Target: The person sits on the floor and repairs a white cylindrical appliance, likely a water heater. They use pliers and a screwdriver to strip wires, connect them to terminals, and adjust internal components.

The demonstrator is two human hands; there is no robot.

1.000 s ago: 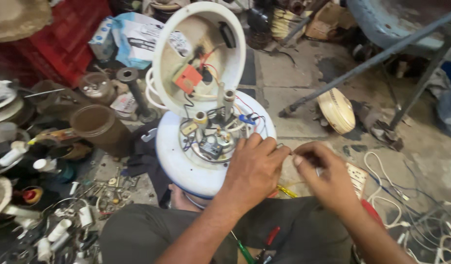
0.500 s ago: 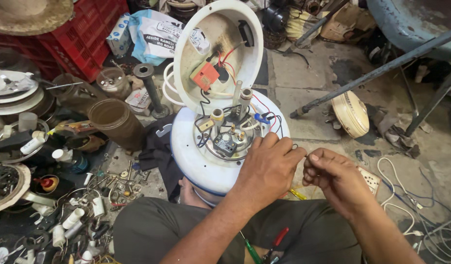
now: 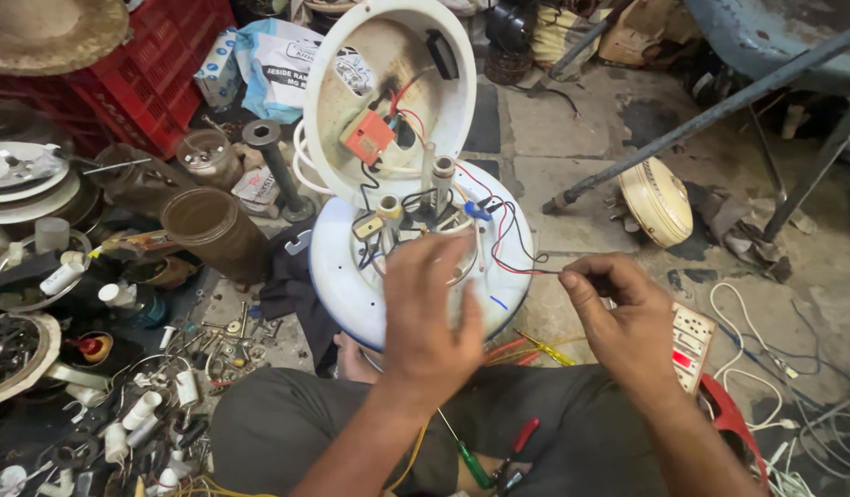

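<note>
Head view, centre: left hand [image 3: 429,317] spread flat on opened fan base [image 3: 351,276], right hand [image 3: 618,317] pinching red wire [image 3: 526,270]; wiring unfinished.

concrete floor [image 3: 572,138]: red crate [image 3: 139,83], brown pot [image 3: 213,230], cream disc [image 3: 657,201], screws [image 3: 222,336].

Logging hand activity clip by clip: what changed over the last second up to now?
The left hand slid from beside the right hand onto the white round appliance, covering its wiring. The right hand drew slightly rightward, its fingers pinching the red wire, now pulled taut. The raised lid and floor clutter stayed put.
</note>
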